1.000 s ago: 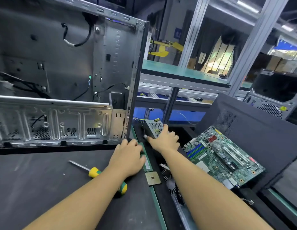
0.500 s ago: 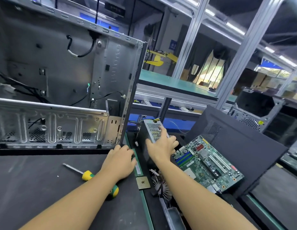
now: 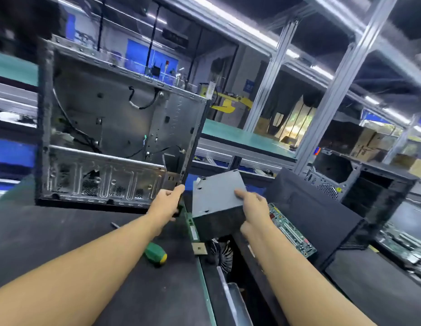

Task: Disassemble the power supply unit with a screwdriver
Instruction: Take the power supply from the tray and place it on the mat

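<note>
Power supply unit point(image 3: 216, 194), grey sheet-metal box, held tilted in the air just past the dark tabletop point(image 3: 63, 231) edge; right hand point(image 3: 254, 208) grips it, fingers on top, thumb on the near face. Likely heavy, rigid, sharp-cornered. Left hand point(image 3: 166, 203) grips the open silver computer case point(image 3: 110, 128) front edge. Green-handled screwdriver point(image 3: 155, 252) lies near; green motherboard point(image 3: 291, 229) crowds the right.
</note>
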The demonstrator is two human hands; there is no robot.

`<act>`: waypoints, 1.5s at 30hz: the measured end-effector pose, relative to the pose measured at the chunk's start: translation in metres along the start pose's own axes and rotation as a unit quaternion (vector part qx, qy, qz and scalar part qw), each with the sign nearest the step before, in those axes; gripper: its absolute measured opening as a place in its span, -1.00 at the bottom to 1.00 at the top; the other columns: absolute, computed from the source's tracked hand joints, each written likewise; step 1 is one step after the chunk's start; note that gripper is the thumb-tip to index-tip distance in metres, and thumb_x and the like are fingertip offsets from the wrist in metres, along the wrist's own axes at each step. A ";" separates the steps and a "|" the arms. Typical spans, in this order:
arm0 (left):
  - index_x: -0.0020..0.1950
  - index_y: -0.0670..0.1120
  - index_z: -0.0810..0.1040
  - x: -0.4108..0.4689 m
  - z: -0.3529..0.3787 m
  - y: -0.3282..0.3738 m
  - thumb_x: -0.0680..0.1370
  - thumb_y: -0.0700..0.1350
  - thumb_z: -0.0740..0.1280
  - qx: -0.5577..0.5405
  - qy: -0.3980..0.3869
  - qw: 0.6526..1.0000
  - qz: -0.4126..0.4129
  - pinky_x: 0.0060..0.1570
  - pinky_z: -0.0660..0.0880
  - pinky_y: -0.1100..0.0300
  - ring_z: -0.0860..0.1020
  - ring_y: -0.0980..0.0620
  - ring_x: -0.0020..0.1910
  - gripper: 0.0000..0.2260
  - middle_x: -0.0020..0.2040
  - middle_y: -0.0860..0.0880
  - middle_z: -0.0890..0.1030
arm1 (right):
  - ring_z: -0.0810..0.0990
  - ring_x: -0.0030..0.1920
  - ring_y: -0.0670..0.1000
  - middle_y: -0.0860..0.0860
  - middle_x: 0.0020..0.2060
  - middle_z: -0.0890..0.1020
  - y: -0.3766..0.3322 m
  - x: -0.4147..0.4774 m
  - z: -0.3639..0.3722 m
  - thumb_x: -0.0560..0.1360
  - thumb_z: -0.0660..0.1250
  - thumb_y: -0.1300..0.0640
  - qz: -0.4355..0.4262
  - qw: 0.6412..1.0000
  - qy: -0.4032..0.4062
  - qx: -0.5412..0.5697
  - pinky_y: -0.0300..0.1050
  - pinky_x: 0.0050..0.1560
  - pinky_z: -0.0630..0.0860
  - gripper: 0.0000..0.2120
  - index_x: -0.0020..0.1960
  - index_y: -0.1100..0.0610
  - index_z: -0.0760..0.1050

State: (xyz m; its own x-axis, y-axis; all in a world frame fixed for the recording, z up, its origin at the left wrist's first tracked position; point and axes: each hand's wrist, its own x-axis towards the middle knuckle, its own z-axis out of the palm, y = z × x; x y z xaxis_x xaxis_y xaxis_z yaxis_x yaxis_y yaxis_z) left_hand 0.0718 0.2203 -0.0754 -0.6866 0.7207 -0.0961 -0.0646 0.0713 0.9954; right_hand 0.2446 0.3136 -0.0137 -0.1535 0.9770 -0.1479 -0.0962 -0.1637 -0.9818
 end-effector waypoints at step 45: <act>0.00 -0.19 0.62 -0.132 -0.235 -0.043 0.55 0.05 0.31 -0.078 -0.002 0.990 -0.120 -0.42 0.49 0.25 0.62 -0.07 -0.43 -0.70 -0.27 -0.16 0.66 | 0.34 0.45 0.06 0.04 0.44 0.37 0.168 -0.163 0.098 0.31 0.18 -0.46 -0.088 0.918 -0.337 -0.192 0.18 0.49 0.22 -0.17 0.45 -0.04 0.37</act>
State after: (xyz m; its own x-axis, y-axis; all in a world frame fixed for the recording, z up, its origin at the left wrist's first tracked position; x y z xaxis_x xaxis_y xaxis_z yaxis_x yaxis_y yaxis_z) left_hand -0.0050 -0.0402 -0.1045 -0.6345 0.6988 -0.3303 -0.3370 0.1344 0.9319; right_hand 0.1571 0.1137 -0.1433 -0.7543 0.6566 -0.0023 0.1560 0.1757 -0.9720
